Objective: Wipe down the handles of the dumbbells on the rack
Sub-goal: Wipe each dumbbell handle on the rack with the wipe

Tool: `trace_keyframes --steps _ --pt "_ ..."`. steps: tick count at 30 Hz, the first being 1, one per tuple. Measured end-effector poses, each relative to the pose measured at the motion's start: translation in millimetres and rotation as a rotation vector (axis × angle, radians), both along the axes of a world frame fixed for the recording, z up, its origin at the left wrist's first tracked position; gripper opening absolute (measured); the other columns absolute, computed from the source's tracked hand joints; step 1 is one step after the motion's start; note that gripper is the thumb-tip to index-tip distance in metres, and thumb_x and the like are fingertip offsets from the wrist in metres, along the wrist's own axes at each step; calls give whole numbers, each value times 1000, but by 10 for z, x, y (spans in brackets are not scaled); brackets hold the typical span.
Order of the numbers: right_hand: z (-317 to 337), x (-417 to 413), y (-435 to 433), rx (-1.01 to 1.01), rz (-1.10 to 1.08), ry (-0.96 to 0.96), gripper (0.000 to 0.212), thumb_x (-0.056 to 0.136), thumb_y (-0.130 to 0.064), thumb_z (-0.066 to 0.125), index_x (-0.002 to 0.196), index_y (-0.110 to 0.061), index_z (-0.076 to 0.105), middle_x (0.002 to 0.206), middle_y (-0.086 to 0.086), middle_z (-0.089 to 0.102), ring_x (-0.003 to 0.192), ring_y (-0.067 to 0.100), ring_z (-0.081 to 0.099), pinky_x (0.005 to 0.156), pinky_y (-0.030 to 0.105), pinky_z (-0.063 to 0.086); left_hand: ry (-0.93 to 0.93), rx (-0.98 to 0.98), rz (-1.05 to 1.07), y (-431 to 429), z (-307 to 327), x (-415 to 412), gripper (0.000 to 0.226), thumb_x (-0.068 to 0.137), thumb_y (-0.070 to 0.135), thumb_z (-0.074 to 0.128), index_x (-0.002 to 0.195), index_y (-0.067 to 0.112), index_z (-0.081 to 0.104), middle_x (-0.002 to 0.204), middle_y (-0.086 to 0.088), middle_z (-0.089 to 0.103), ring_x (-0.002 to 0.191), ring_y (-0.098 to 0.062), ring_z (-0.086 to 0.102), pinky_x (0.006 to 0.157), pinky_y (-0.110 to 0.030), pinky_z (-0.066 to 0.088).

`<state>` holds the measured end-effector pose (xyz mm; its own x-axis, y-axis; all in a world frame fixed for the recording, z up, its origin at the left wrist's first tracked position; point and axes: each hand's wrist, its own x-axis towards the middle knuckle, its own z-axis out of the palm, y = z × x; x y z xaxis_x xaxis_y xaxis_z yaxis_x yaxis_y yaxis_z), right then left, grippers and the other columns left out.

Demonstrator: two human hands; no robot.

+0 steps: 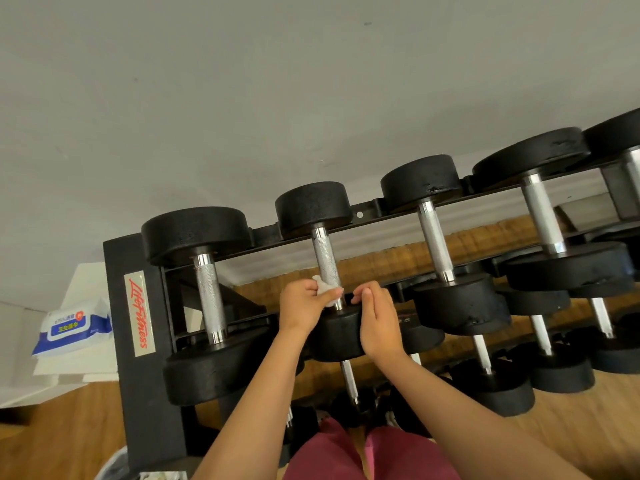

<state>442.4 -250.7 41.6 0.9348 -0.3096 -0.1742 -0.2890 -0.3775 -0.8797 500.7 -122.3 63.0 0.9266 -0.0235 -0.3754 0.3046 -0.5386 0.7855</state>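
Observation:
A black rack carries a top row of black dumbbells with knurled steel handles. My left hand pinches a crumpled white wipe against the lower end of the second dumbbell's handle. My right hand rests with straight fingers on that dumbbell's near black head, its fingertips close to the handle. The first dumbbell's handle lies to the left, the third dumbbell's handle and the fourth dumbbell's handle to the right.
A blue and white pack of wet wipes lies on a white ledge left of the rack. Smaller dumbbells fill the lower tiers. A grey wall stands behind, and wooden floor lies below. My legs in maroon trousers are at the bottom.

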Motion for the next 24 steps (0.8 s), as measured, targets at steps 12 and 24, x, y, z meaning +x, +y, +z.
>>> trace_keyframes --steps 12,24 --pt "-14 11 6 -11 -5 -2 27 104 -21 33 95 -16 58 89 -2 57 91 6 49 78 17 37 -273 -69 252 -110 -42 48 27 90 23 69 69 8 64 62 6 60 56 2 57 52 -8 41" --pt "-15 20 3 22 -13 14 26 104 -19 34 95 -19 58 89 -4 56 93 7 51 79 19 39 -198 -174 456 -344 91 590 31 93 33 63 77 6 67 75 -7 66 69 -15 61 62 -23 47"
